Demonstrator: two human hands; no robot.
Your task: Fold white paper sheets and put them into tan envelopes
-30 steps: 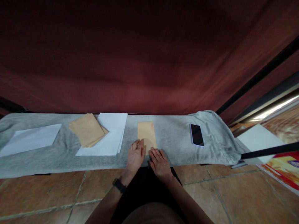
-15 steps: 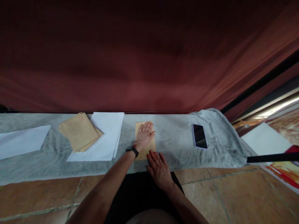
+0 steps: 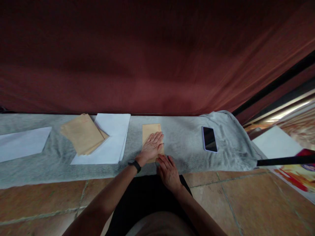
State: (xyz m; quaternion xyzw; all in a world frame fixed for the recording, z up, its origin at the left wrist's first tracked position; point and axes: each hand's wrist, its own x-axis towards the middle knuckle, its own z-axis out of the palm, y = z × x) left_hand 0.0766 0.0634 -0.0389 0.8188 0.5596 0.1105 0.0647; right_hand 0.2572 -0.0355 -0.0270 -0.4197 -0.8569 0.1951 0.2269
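A brown paper envelope (image 3: 149,130) lies flat on the grey cloth in front of me, with small reddish print near its far right corner. My left hand (image 3: 151,147), with a dark band on the wrist, rests flat across the middle of it, fingers stretched out. At the envelope's near right corner is my right hand (image 3: 168,172), its fingertips touching the edge and its fingers slightly bent. The thumb of that hand is partly hidden. Over to the left, a stack of brown envelopes (image 3: 82,134) lies on white paper sheets (image 3: 114,126).
The grey cloth (image 3: 184,144) covers a long narrow surface. A phone (image 3: 210,139) lies on it at right, a white sheet (image 3: 24,142) at far left. Behind hangs a dark red curtain (image 3: 147,65). A black bar (image 3: 283,161) juts in from the right above the tiled floor (image 3: 258,196).
My left hand has slid nearer to me along the envelope, baring its far end. My right hand's fingers have bent a little at the near corner. The view has shifted slightly.
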